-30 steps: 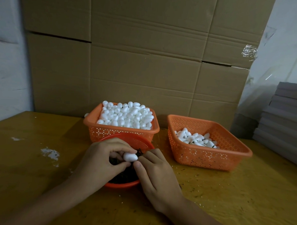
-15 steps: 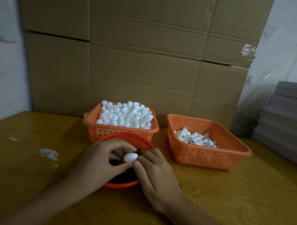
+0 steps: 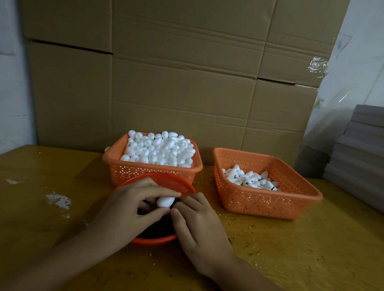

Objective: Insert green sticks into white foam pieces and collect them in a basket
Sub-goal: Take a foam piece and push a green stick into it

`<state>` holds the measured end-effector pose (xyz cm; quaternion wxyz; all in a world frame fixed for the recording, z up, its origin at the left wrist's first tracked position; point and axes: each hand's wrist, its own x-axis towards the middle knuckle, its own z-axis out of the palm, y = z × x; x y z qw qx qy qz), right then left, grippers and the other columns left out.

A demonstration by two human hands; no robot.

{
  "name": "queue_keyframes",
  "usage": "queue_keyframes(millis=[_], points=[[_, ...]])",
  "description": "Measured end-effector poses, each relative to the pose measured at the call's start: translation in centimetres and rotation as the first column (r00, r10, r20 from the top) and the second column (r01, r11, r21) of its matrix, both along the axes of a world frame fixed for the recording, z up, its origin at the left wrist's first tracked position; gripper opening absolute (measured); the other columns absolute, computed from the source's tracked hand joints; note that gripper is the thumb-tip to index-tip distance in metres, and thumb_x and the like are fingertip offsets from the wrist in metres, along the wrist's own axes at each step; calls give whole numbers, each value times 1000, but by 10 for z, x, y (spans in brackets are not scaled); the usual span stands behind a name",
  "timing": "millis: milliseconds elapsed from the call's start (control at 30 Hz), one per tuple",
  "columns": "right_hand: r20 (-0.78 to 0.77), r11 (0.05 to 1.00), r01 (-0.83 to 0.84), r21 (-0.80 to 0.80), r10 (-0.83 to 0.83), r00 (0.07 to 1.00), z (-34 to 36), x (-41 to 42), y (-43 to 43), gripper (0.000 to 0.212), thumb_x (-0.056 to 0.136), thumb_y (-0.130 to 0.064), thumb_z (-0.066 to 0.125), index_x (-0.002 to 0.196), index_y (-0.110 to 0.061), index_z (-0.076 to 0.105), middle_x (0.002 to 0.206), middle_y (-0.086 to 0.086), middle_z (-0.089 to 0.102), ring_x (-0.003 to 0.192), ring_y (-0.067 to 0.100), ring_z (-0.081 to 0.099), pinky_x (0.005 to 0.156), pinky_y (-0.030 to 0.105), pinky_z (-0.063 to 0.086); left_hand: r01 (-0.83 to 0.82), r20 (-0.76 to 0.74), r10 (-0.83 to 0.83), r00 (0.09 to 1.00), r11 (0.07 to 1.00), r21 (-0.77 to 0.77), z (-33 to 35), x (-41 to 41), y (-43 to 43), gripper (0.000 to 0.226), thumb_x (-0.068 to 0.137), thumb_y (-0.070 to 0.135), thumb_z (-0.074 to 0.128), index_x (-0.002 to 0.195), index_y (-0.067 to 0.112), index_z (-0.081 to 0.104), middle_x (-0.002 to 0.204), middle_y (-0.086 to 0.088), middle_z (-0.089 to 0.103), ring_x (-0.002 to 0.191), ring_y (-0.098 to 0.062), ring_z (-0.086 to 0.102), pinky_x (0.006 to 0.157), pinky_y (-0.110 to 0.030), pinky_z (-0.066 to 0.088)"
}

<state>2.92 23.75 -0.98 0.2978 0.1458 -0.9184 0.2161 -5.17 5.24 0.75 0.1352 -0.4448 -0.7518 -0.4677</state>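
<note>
White foam egg (image 3: pixel 164 201) is pinched by my left hand (image 3: pixel 128 208); my right hand (image 3: pixel 198 226) curls its fingers at the egg's end, but I cannot tell what they grasp.

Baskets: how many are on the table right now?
3: heaped basket back centre, part-filled basket at right, round basket nearest the camera. No others visible.

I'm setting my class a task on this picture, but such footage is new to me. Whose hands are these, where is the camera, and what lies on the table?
No machine: a person works with bare hands, filmed by a head-worn camera looking down. The left hand grips a foam piece over a round basket of dark bits. The right hand touches the piece's end; any stick there is hidden. On the table behind stand a full basket of foam pieces and, to its right, a sparser basket, some pieces showing green.
</note>
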Motion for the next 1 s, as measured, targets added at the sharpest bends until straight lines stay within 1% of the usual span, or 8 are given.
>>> queue_keyframes(millis=[133,267,400,467,567,667,767,1000], points=[[34,999,-16,-45,17,999,2,0,0,35,108,-35,39,86,-18,60,89,-6,58,96,11,46,85,34,43,-2,-3,2,1000,1000,-8,-1,0,-1,42,86,14,83,115,44,77,106,19,66,100,-10,70,78,-27,62],[92,993,-14,-119,25,995,4,1,-1,26,101,-34,48,86,-20,63,88,-9,58,100,7,45,85,26,40,-16,-6,16,1000,1000,-8,0,0,0,43,86,18,85,114,47,73,108,18,69,99,-8,72,77,-26,63],[171,983,23,-184,9,985,9,0,-3,21,92,-33,55,85,-17,67,86,-11,57,104,3,45,84,17,38,-16,15,16,1000,1000,-8,4,1,0,42,85,19,85,111,49,70,107,23,73,98,-3,73,75,-22,61],[199,977,37,-210,6,980,11,0,-2,16,91,-29,62,85,-17,70,87,-13,58,106,0,45,83,13,37,-17,35,17,999,1000,-3,5,2,1,41,85,19,85,109,48,70,103,23,73,95,-2,73,74,-22,62],[239,965,52,-259,12,971,12,0,0,6,89,-26,68,87,-22,73,92,-19,55,109,-5,45,82,8,36,-41,62,40,997,999,7,5,2,1,42,85,17,85,106,48,69,102,22,73,94,-2,74,76,-25,63],[291,953,73,-294,17,957,13,1,0,4,89,-26,70,89,-29,73,102,-20,51,110,-9,44,81,7,36,-47,75,46,996,999,10,4,3,1,42,84,16,86,104,48,67,102,23,73,93,-2,74,78,-27,64],[302,947,72,-312,27,953,13,2,0,8,90,-25,70,89,-33,70,106,-19,50,110,-9,45,81,8,37,-42,72,41,997,999,11,5,5,1,42,84,15,86,103,47,66,102,23,73,93,-1,74,78,-27,64],[278,942,38,-334,60,959,12,4,-1,4,95,-23,67,98,-25,69,109,-15,51,111,-5,46,84,10,41,-46,66,45,997,999,0,6,5,0,42,85,14,85,102,46,66,102,21,74,92,-2,75,75,-29,64]])
